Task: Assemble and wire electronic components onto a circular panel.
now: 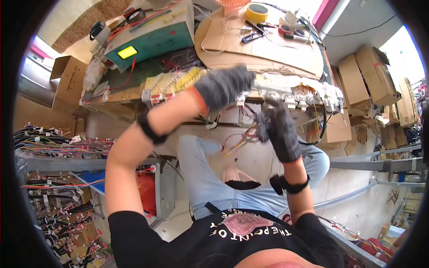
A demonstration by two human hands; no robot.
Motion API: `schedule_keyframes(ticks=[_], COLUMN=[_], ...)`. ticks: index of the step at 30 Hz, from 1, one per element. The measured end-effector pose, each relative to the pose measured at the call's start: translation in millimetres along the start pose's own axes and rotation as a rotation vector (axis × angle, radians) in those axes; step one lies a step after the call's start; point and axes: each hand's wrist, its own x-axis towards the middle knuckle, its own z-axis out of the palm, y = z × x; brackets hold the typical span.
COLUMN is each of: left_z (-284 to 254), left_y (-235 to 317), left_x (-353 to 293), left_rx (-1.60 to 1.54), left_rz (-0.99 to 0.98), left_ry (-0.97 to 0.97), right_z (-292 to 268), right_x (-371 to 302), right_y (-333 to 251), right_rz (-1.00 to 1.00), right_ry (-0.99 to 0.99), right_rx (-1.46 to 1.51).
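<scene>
My left hand, in a dark grey glove with an orange cuff, is over the front edge of the workbench, beside a row of white connectors. Motion smears its fingers, so whether they grip anything is hidden. Lower and to the right, my right hand, gloved alike, is closed around a bundle of coloured wires. The loose ends of that bundle hang to the left above my lap. More wires and a black cable dangle from the bench edge near the right hand.
A green test device with a lit yellow screen stands at the back left. Pliers and yellow tape lie on cardboard. Wire harnesses hang on racks at left. Cardboard boxes are stacked right.
</scene>
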Motion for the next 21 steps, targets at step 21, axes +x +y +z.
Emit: schedule_keyframes(ticks=[21], left_z=[-24], left_y=[114], left_x=[-118], left_rx=[-1.093], left_rz=[-1.137], left_ry=[0.337], right_z=[86], right_x=[90], right_y=[19], right_rz=[-0.373], right_ry=[0.301], right_rx=[-0.483])
